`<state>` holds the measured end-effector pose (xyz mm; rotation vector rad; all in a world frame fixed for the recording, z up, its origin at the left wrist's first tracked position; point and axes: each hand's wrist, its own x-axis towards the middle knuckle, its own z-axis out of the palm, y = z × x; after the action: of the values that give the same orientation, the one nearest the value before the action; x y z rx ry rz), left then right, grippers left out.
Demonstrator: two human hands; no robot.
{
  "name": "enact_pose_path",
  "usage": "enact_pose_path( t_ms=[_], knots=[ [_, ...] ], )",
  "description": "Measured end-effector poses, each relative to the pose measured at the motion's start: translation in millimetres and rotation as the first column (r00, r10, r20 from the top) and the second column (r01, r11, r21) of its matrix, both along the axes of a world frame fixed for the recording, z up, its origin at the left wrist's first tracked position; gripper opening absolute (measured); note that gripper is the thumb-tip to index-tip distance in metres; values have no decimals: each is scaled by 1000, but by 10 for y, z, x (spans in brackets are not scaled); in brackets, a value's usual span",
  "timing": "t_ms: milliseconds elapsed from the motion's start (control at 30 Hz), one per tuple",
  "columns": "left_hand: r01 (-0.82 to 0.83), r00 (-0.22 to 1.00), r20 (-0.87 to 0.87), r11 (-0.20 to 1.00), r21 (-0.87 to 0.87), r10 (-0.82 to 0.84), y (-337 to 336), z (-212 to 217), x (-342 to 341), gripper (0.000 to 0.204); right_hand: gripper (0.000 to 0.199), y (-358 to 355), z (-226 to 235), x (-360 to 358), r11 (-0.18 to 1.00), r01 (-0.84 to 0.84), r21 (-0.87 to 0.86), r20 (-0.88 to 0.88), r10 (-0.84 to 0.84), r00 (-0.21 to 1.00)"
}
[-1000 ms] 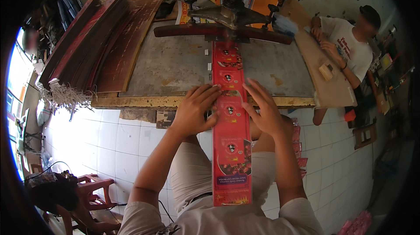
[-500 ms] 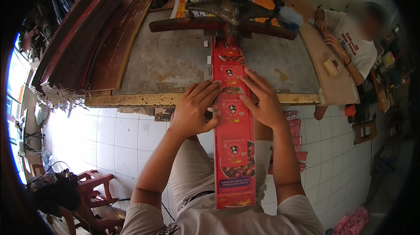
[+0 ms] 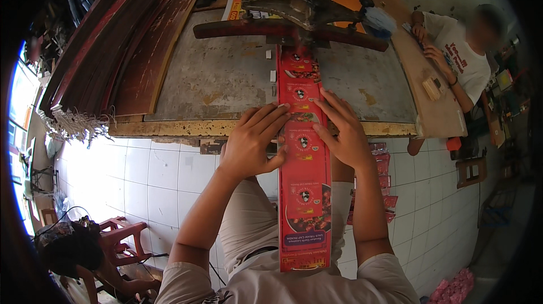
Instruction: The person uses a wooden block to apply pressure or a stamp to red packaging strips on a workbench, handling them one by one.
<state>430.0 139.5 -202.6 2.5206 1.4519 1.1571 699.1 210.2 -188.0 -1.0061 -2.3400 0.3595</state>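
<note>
The red printed strip has scarcely been shifted, so its line appears to be kept steady; it is stretched from beneath the dark metal machine, far, across the table nearward. Its left and right edges are touched by the open left hand and right hand, fingers extended, neither closed.

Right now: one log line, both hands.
left hand: at red strip, left edge | right hand: at right edge | strip: far end at dark machine
</note>
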Motion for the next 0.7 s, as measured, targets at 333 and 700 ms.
enact_pose_path(
  t_ms=[333, 700],
  knots=[
    [-6, 1000, 5, 1000, -12, 6, -18, 8, -19, 63, 53, 16, 39, 64, 999, 21, -37, -7, -21, 1000],
    [-80, 995, 42, 991, -105, 85, -59, 36, 44, 56, 49, 1502, 89, 2884, 646, 622, 443, 122, -731, 671]
  ],
)
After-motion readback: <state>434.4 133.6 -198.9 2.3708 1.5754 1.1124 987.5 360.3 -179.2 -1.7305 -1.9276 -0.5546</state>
